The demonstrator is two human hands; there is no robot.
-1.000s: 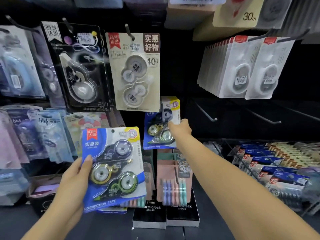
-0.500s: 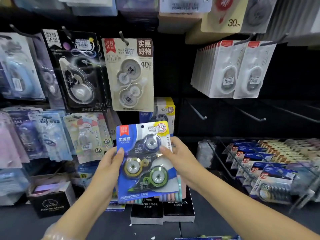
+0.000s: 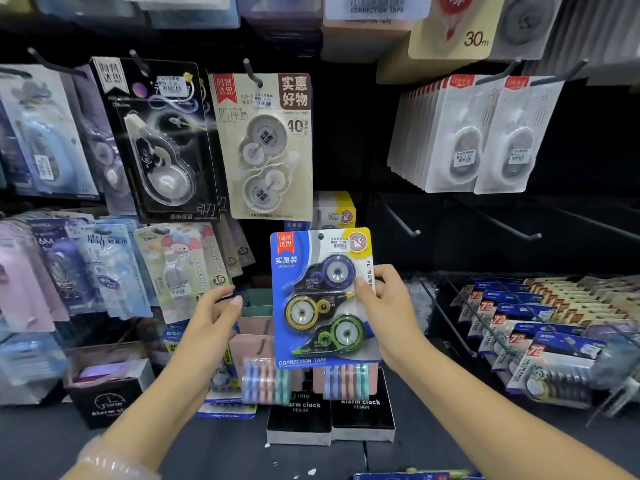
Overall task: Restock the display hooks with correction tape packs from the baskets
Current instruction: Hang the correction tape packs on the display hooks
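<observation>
On the far left, packs of correction tape in pale blue and purple hang from the hooks. Next comes a black pack (image 3: 162, 140) and beside it a beige pack (image 3: 265, 147), each on its own hook. Below them the left hand (image 3: 214, 310) is held in the air with its fingers loosely curled; it holds nothing and does not touch the blue pack (image 3: 322, 296). The right hand (image 3: 384, 303) pinches this blue pack by its right edge, thumb on the front, and holds it upright in front of the lower hook row. Further right, two bare hooks (image 3: 398, 216) stick out, white packs (image 3: 464, 133) hang above them, and a wire basket (image 3: 450, 320) holds more packs.
</observation>
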